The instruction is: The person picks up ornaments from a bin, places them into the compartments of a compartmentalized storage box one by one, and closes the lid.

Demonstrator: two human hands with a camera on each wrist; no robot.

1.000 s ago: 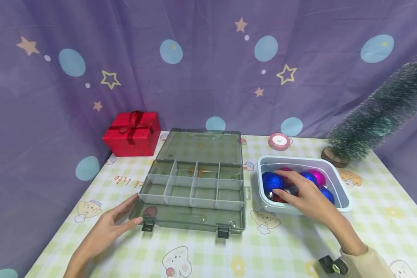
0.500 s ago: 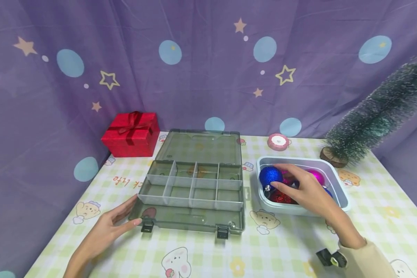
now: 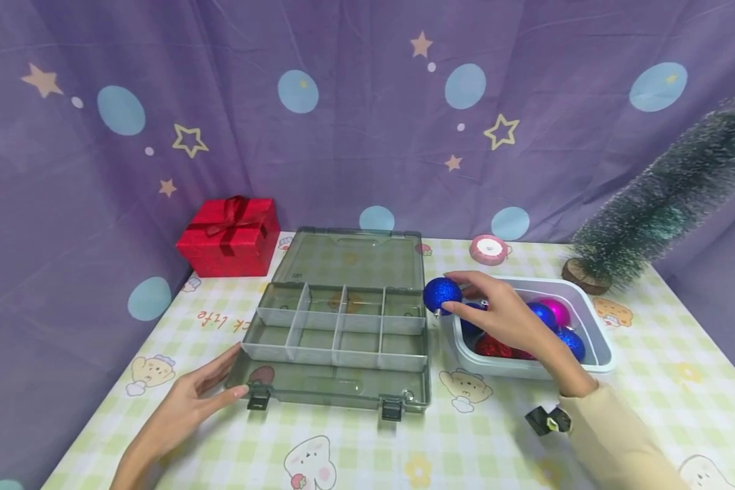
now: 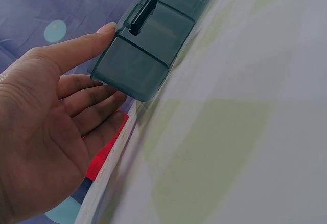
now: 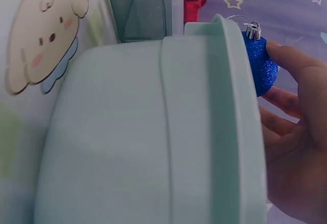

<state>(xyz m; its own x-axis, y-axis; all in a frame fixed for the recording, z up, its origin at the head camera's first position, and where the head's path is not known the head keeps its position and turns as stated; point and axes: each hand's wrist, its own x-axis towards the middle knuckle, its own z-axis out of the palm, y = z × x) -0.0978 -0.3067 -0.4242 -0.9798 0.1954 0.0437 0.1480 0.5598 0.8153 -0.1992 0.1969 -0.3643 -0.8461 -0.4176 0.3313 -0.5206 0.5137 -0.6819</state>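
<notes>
A blue glitter Christmas ball with a silver cap is pinched between the thumb and fingers of my right hand. It hangs just past the left rim of the pale blue plastic tub, near the right edge of the organizer box. My left hand rests at the front left corner of that box, thumb at the front edge and fingers along the side. The grey see-through organizer lies with its lid folded back, and its compartments hold nothing. In the left wrist view, my thumb touches the box's edge.
More balls lie in the tub, among them a pink one, a red one and blue ones. Behind stand a red gift box, a pink ribbon roll and a small artificial tree. A purple curtain hangs behind the table.
My right hand has lifted the blue ball out of the tub and carried it left over the rim. My left hand stays at the organizer's corner.
</notes>
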